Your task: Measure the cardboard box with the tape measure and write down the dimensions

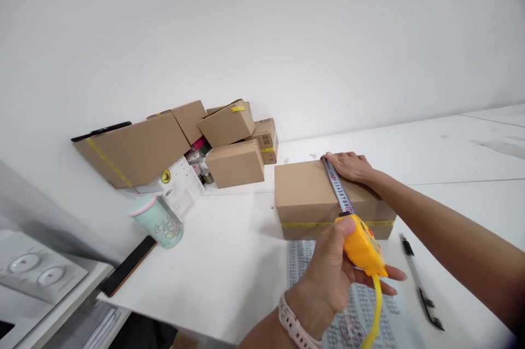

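A brown cardboard box (305,185) with yellow tape along its front side lies on the white table. The silver blade (337,187) of a tape measure runs across its top from the far edge to the near one. My left hand (328,267), with a pale pink band at the wrist, is closed around the yellow tape measure case (363,245) at the box's near edge. Over the far edge rests my right hand (350,167), its thumb holding the blade's end against the box. A yellow strap (376,305) hangs from the case.
A printed sheet (301,256) lies under my left hand, and a black-and-clear pen (420,283) lies to its right. Several cardboard boxes (233,166) stand against the wall. A mint tumbler (159,223) and a dark flat bar (129,267) are at the left.
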{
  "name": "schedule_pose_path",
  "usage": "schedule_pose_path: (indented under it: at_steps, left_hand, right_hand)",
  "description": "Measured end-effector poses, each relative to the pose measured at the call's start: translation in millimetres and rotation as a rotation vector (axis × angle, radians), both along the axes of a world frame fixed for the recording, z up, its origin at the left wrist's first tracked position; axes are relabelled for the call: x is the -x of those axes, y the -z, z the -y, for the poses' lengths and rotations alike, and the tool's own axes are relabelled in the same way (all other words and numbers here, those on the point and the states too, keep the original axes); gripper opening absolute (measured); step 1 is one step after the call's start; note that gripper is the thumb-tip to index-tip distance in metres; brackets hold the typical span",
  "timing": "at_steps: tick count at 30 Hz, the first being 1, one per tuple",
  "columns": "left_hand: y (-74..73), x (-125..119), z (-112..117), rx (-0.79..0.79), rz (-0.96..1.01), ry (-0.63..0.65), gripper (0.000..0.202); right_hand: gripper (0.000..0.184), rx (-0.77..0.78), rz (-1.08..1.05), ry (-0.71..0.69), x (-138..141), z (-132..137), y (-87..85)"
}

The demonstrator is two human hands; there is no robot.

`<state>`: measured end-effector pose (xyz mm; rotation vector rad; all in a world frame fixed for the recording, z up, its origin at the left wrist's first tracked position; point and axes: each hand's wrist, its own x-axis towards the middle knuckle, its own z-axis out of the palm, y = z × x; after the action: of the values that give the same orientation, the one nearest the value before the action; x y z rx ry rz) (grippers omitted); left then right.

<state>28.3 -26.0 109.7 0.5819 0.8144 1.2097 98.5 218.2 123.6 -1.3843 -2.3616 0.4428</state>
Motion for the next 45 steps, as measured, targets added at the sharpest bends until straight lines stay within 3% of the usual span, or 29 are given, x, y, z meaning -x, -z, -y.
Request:
schedule_pose_path:
  at_steps: [8, 12, 15, 17, 21, 23, 25, 27, 30, 34, 37, 41, 45]
  left_hand:
    - [-0.4, -2.1, -0.4, 0.008, 0.032, -0.013, 0.071]
    - [-1.0, -2.7, 5.3, -0.051, -0.025, -0.015, 0.070]
    - [1.8, 9.8, 24.5, -0.197, -0.161, -0.091, 0.065]
    - [8.8, 27.2, 42.2, -0.301, -0.304, -0.235, 0.068]
    - [33.6, 69.9, 64.6, -0.275, -0.528, -0.539, 0.078]
    - [43.7, 86.2, 62.8, -0.232, -0.531, -0.563, 0.068]
    - [45.8, 96.8, 54.6, -0.218, -0.498, -0.525, 0.060]
    - [37.4, 104.0, 43.7, -0.236, -0.467, -0.472, 0.058]
    - [8.7, 113.9, 27.0, -0.320, -0.463, -0.402, 0.057]
    - [-37.0, 126.7, 3.4, -0.430, -0.480, -0.382, 0.058]
    - [-60.7, 133.7, -15.5, -0.436, -0.474, -0.368, 0.059]
    - [-72.2, 140.3, -34.0, -0.400, -0.530, -0.379, 0.058]
    - [-62.7, 132.1, -26.9, -0.410, -0.581, -0.460, 0.055]
  right_hand:
    - [0.061, -0.084, -0.029, -0.023, 2.6, -2.2, 11.9]
    - [0.055, -0.131, -0.162, 0.018, 2.7, 3.0, 3.5]
    - [0.056, -0.212, -0.386, 0.165, -16.2, 11.7, -8.7]
    - [0.057, -0.233, -0.536, 0.316, -40.8, 21.6, -10.2]
    - [0.058, -0.032, -0.635, 0.457, -94.8, 54.0, 14.6]
    - [0.064, 0.156, -0.648, 0.410, -110.2, 73.1, 32.5]
    - [0.067, 0.233, -0.636, 0.320, -114.3, 89.0, 44.3]
    - [0.063, 0.184, -0.594, 0.216, -110.1, 97.3, 45.9]
    - [0.056, 0.027, -0.513, 0.106, -99.4, 91.6, 30.8]
    - [0.061, -0.074, -0.408, 0.105, -86.9, 60.2, -1.3]
    - [0.056, -0.176, -0.218, 0.167, -73.9, 33.5, -19.7]
    - [0.052, -0.415, 0.013, 0.179, -46.6, 6.6, -30.4]
    - [0.046, -0.440, -0.058, 0.090, -13.1, -4.5, -29.3]
